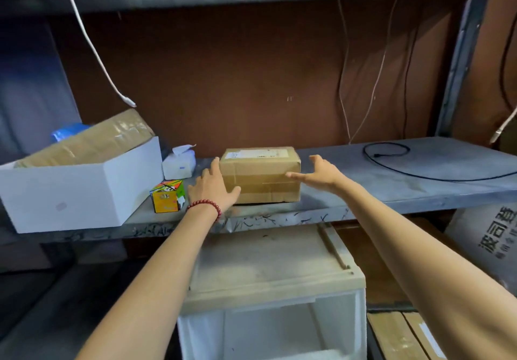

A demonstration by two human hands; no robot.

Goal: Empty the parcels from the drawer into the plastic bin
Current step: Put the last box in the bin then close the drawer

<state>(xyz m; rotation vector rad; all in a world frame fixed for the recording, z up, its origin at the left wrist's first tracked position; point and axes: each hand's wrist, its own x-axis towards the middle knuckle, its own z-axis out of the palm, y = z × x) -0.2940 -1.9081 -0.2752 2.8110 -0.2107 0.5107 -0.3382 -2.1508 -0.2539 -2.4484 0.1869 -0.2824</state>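
Grey shelf point(391, 191), paint chipped along front edge. L end: open white box point(81, 191), sits at front edge. Just R of it, toward back edge: white tissue pack point(179, 165). In front of that, near front edge: small yellow/green carton point(167, 196), upright. Centre: brown cardboard parcel point(260, 175), taped, label up, lying flat. R half: black cable point(391, 158), looped near back edge, runs off R end.

Both bare arms reach forward, nearly straight, and come closer to each other toward the hands. The left hand point(214, 189) is flat with the palm down, its fingers point(215, 165) straight and a little spread, the thumb pointing to the right. A red bead bracelet point(204, 208) sits on the left wrist. The right hand point(321, 175) is open, palm turned to the left, fingers straight, thumb raised.
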